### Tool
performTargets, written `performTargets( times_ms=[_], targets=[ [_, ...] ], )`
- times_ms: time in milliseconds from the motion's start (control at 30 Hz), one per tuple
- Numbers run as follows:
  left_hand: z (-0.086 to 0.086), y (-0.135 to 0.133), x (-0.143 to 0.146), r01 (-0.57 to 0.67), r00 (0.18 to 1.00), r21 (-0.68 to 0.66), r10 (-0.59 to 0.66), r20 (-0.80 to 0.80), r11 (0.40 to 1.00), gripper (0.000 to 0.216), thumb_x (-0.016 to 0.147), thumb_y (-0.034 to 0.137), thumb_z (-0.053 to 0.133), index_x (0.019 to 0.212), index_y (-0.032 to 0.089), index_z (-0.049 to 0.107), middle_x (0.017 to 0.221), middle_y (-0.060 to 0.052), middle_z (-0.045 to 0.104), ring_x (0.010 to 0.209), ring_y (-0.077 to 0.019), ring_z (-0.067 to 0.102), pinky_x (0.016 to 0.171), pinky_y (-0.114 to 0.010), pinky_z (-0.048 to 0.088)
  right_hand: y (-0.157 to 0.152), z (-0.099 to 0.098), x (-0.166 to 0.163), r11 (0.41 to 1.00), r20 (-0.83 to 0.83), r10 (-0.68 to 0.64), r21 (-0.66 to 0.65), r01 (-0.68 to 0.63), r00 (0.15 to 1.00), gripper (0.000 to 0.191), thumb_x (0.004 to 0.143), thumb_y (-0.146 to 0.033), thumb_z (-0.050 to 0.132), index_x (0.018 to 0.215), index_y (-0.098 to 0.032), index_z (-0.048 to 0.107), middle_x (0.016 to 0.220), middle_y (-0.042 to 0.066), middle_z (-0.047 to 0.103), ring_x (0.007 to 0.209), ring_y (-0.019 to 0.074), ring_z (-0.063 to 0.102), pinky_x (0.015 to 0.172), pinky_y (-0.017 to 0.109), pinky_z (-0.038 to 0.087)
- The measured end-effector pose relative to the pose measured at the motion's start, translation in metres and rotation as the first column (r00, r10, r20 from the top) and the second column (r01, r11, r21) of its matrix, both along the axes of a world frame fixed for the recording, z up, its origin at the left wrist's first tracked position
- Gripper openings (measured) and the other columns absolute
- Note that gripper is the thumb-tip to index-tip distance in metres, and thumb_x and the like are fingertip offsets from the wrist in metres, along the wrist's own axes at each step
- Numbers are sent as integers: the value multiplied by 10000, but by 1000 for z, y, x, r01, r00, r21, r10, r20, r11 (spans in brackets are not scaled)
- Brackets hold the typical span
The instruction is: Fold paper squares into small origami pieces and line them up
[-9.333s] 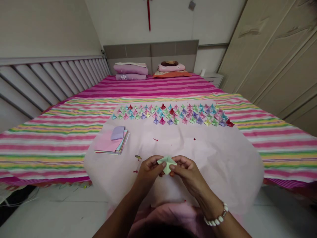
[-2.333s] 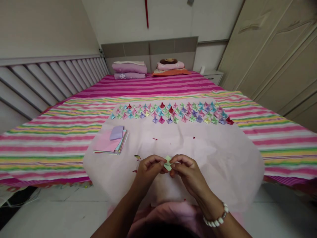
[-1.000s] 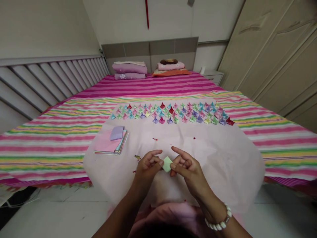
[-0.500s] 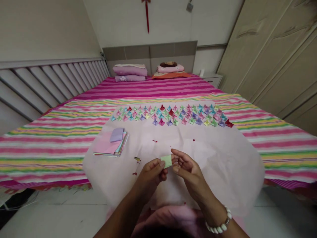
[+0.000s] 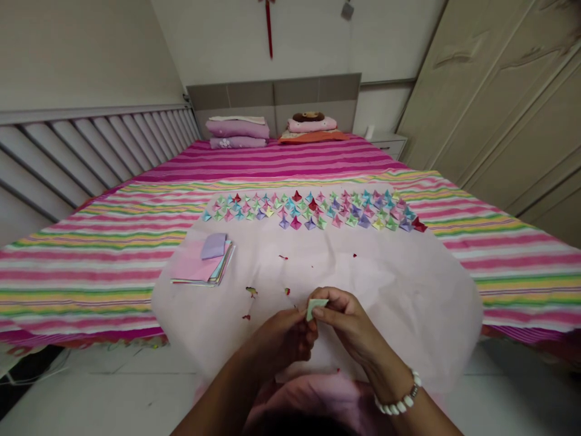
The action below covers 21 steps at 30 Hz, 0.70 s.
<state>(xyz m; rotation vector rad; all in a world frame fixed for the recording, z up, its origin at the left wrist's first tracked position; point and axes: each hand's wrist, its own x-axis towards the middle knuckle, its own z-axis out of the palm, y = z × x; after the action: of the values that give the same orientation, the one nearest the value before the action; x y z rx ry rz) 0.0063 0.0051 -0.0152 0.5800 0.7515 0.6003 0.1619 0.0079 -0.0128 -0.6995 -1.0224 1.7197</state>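
Between my two hands is a small piece of light green folded paper (image 5: 317, 307), held above the pale pink cloth. My left hand (image 5: 290, 336) pinches its left edge, the lower fingers curled beneath. My right hand (image 5: 342, 312) grips the paper from the right, thumb on the near face and fingers behind it. Parts of the paper are hidden by the fingers. To the left lies a stack of coloured paper sheets (image 5: 193, 263), topped by a folded purple paper (image 5: 213, 246). Several rows of small folded paper stars (image 5: 313, 209) spread along the far side.
The pale pink cloth (image 5: 399, 290) has small printed red and yellow-green marks. Beyond it stretches a striped bed (image 5: 113, 242) with folded bedding (image 5: 238, 130) at the headboard. A grey rail (image 5: 113, 130) runs left; a wardrobe (image 5: 512, 109) stands right.
The green paper, flat and square-looking before, is now tilted and shows a narrower, angled shape. My right hand has closed onto it from partly open; both hands have shifted slightly.
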Motion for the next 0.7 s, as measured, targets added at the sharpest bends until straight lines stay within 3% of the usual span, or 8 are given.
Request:
performTargets(
  times_ms=[100, 200, 267, 367, 500, 700],
  targets=[
    [4, 5, -7, -106, 949, 295, 185, -254, 950, 355, 756, 489, 641, 697, 139, 627, 668, -21, 597, 559, -93, 501, 544, -215, 367, 3, -3, 3, 996, 45, -81, -42, 83, 996, 187, 654, -304, 799, 678, -165, 677, 578, -5, 654, 551, 124, 584, 599, 257, 469],
    [12, 8, -13, -159, 902, 488, 327, -281, 858, 273, 724, 418, 696, 802, 158, 671, 748, -23, 640, 693, -127, 561, 654, -238, 424, 5, -6, 3, 988, 92, -120, -84, 127, 989, 224, 579, -299, 846, 658, -155, 693, 592, -5, 662, 533, 100, 568, 559, 225, 460],
    [19, 9, -13, -130, 908, 521, 312, -278, 844, 259, 698, 374, 724, 843, 163, 684, 692, -9, 637, 667, -131, 565, 646, -247, 433, 5, -6, 1, 990, 111, -99, -87, 109, 989, 235, 565, -306, 853, 657, -155, 698, 598, 0, 670, 531, 104, 575, 552, 230, 468],
    [24, 8, -9, -135, 893, 535, 337, -299, 834, 214, 655, 332, 753, 742, 151, 678, 575, 12, 599, 567, -117, 536, 584, -244, 423, 5, -5, -3, 989, 130, -124, -69, 134, 984, 248, 553, -310, 861, 662, -157, 700, 590, 2, 675, 520, 109, 582, 537, 233, 469],
    [20, 7, -3, -219, 878, 518, 399, -265, 826, 170, 663, 307, 733, 675, 160, 649, 540, 16, 600, 542, -113, 542, 567, -236, 422, 3, -4, -4, 975, 116, -205, -62, 213, 972, 245, 561, -303, 860, 685, -159, 706, 582, 6, 684, 486, 107, 581, 498, 224, 450],
    [14, 8, -2, -270, 881, 492, 419, -221, 828, 146, 676, 288, 714, 684, 162, 641, 560, 20, 604, 539, -103, 540, 562, -229, 421, 0, -3, -4, 980, 40, -169, -95, 172, 985, 208, 593, -272, 836, 726, -165, 718, 539, 7, 674, 476, 116, 591, 511, 237, 459]
  ],
)
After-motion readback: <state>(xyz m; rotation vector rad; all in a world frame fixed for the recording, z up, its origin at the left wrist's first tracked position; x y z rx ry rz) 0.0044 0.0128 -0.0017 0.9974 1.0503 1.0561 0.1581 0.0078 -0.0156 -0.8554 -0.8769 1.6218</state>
